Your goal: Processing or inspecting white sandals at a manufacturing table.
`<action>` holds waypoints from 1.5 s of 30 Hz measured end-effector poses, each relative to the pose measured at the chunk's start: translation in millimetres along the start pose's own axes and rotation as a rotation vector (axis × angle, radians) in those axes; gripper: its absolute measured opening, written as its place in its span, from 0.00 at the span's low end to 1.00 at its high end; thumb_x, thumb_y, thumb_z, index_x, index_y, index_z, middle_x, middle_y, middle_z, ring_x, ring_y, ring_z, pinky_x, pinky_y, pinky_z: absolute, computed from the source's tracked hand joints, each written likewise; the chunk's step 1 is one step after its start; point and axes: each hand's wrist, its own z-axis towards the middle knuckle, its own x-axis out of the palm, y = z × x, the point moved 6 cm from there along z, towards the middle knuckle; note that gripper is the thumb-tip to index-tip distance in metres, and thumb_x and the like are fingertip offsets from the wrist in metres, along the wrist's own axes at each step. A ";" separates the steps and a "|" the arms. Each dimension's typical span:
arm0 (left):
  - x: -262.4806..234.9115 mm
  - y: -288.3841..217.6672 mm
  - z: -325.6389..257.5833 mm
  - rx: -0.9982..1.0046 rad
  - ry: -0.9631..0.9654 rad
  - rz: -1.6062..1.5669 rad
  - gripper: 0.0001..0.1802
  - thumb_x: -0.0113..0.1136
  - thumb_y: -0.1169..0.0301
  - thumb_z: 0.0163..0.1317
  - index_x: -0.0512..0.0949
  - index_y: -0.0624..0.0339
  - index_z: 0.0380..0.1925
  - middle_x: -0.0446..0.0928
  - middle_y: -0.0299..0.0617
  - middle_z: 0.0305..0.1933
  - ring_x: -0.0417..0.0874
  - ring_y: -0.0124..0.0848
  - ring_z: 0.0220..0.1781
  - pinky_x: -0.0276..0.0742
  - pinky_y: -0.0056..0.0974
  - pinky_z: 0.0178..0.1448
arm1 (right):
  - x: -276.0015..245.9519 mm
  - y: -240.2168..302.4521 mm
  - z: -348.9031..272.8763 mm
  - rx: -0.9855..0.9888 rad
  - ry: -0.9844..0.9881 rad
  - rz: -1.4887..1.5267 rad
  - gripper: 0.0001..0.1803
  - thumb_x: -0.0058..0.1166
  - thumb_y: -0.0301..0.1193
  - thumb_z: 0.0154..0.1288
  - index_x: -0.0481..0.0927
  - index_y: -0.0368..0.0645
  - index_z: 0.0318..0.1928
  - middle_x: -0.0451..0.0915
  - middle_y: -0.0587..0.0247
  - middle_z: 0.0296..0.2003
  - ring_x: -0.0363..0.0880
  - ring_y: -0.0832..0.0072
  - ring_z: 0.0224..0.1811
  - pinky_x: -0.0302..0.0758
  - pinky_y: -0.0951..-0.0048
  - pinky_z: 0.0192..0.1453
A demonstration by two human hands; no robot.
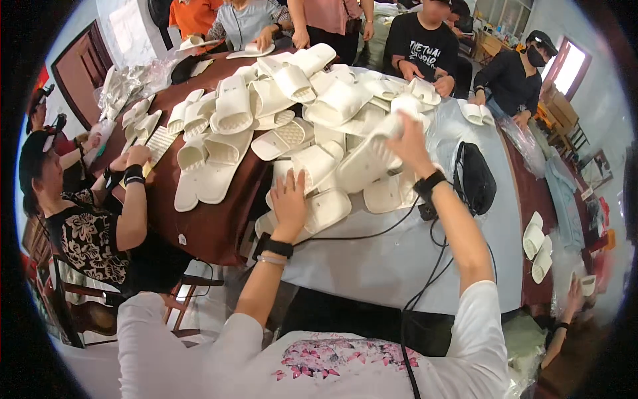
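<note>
The room is crowded, with a brown door (78,63) at the far left and a bright window (570,66) at the far right; other people sit and stand all round the table (212,226), a dark brown top partly covered on the wearer's side by a pale cloth (392,259); the landmark is the heap of white slippers (292,113) piled across the table's middle. On the near right edge of that heap the right hand (407,143) is closed around one white slipper (372,156), gripping it at its far, upper end; the slipper's long axis runs slantwise, from the hand down and to the left toward the wearer, its lower end resting among the others. The left hand (290,199) lies open and flat, fingers spread, on a slipper (324,209) at the heap's near edge, below and left of the held one; it is the nearer hand to that slipper's lower end. Right of the heap a black pouch (475,176) lies on the cloth, and black cables (432,253) run from it toward the wearer; farther right of the heap, at the cloth's edge, sits a loose pair of slippers (537,246); left of the heap a seated person in a patterned top (90,239) rests an arm on the table.
</note>
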 end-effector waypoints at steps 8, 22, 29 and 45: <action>-37.9 -11.2 -2.3 0.034 -0.130 -0.110 0.42 0.66 0.66 0.44 0.58 0.64 0.59 0.56 0.61 0.62 0.53 0.54 0.66 0.53 0.51 0.65 | -180.3 73.9 -23.8 -0.213 -0.161 0.566 0.37 0.51 0.33 0.43 0.64 0.41 0.59 0.68 0.53 0.54 0.68 0.68 0.52 0.63 0.75 0.57; -40.2 13.2 -67.6 -0.238 0.086 -0.272 0.51 0.74 0.62 0.34 0.58 0.59 0.61 0.58 0.59 0.61 0.63 0.52 0.60 0.64 0.51 0.58 | -98.1 31.9 -205.9 0.256 0.691 0.899 0.39 0.51 0.26 0.35 0.64 0.41 0.58 0.66 0.64 0.52 0.64 0.73 0.56 0.56 0.75 0.63; -92.4 -3.5 -53.9 -0.057 -0.097 -0.778 0.40 0.71 0.77 0.34 0.70 0.58 0.54 0.69 0.50 0.47 0.70 0.45 0.50 0.67 0.40 0.54 | -44.9 26.3 -216.8 -0.097 0.673 0.210 0.37 0.62 0.35 0.41 0.66 0.44 0.56 0.65 0.49 0.45 0.64 0.55 0.53 0.62 0.66 0.59; -135.9 -16.7 63.7 -0.284 -0.162 -1.667 0.26 0.62 0.80 0.50 0.69 0.62 0.51 0.62 0.25 0.32 0.63 0.12 0.21 0.55 0.20 0.19 | -87.7 1.8 -129.4 0.151 0.681 -0.015 0.24 0.52 0.44 0.58 0.74 0.36 0.46 0.76 0.50 0.41 0.75 0.57 0.43 0.71 0.64 0.47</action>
